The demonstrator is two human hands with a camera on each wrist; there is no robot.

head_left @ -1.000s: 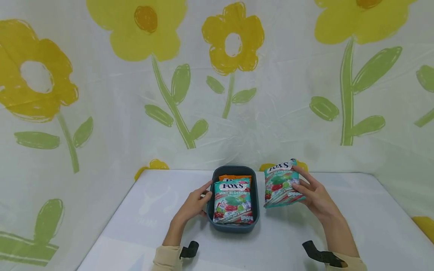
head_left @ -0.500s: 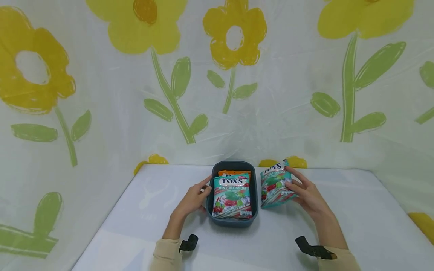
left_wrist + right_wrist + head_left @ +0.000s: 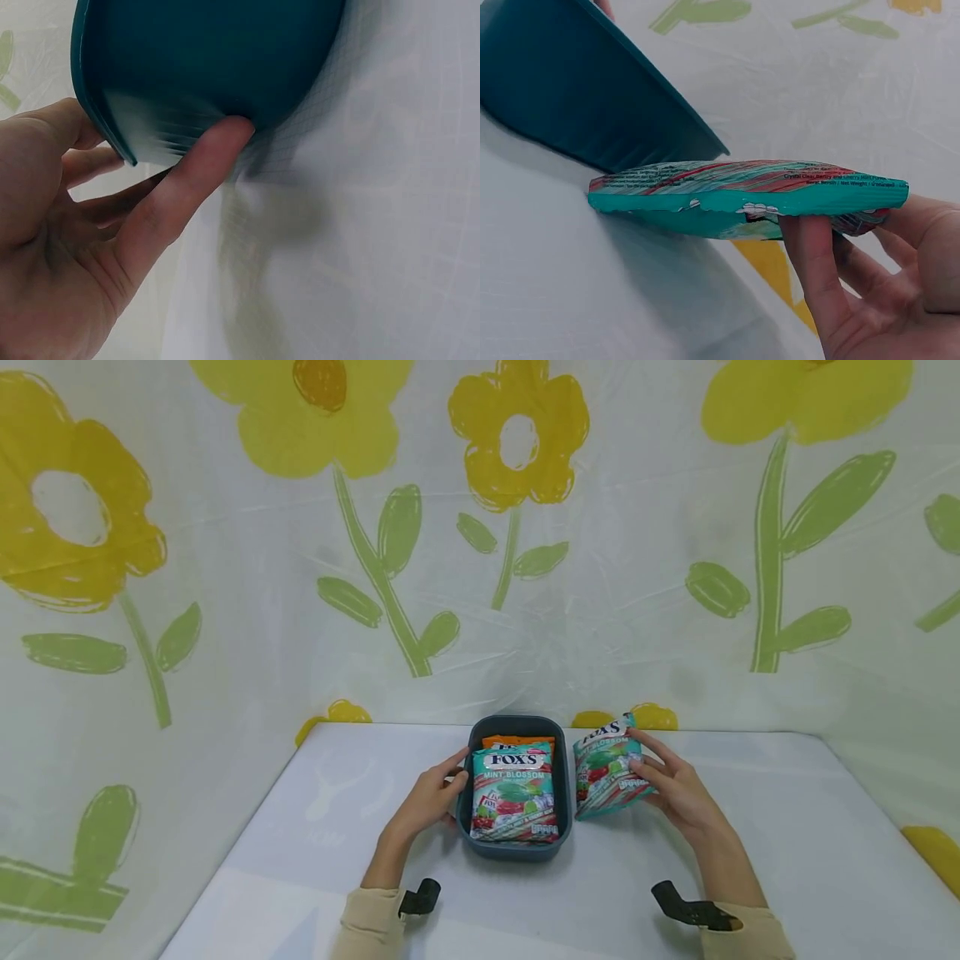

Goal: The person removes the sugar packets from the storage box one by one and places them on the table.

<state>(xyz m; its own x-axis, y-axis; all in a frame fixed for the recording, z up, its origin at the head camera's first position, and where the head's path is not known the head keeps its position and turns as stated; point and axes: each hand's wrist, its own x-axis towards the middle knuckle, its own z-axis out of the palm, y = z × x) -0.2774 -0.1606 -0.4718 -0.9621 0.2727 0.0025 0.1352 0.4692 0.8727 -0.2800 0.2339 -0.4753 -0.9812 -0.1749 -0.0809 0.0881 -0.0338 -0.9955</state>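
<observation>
I can make out just the top of the orange bag (image 3: 519, 740). The right hand (image 3: 681, 789) pinches a shiny teal-and-red candy bag (image 3: 604, 777); the left hand (image 3: 422, 800) touches the tub (image 3: 514, 852), fingers apart.

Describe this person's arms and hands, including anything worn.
The left sleeve and right sleeve are beige. The left black piece and right black piece, both bent, jut inward from them. The left hand and right hand wear no gloves.
</observation>
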